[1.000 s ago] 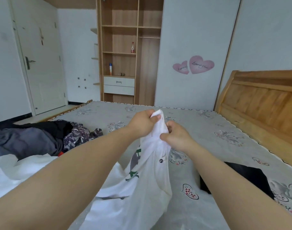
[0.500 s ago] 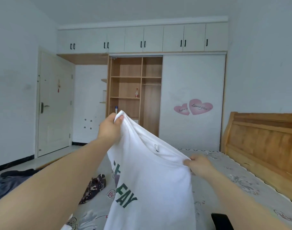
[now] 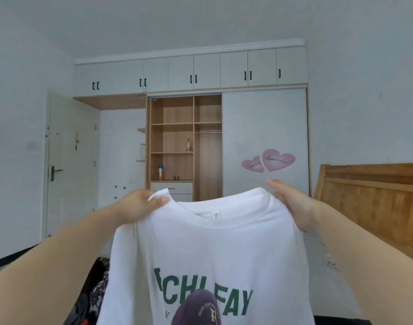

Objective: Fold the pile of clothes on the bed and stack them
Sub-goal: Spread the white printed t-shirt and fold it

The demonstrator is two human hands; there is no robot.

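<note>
A white T-shirt (image 3: 214, 252) with green letters and a purple print hangs spread out in front of me, its front facing me and its collar on top. My left hand (image 3: 142, 205) pinches the left shoulder beside the collar. My right hand (image 3: 292, 207) grips the right shoulder, fingers partly behind the cloth. The shirt covers most of the bed below. A dark patterned garment (image 3: 93, 294) from the pile shows at the lower left, past my left forearm.
A wooden headboard (image 3: 374, 198) stands at the right. Straight ahead is a wardrobe (image 3: 184, 146) with open shelves and a white sliding panel with pink heart stickers (image 3: 268, 160). A white door (image 3: 69, 165) is at the left.
The hands have moved apart and up, so the bunched shirt now hangs spread open by its shoulders. The view has tilted up from the bed toward the wardrobe and ceiling.
</note>
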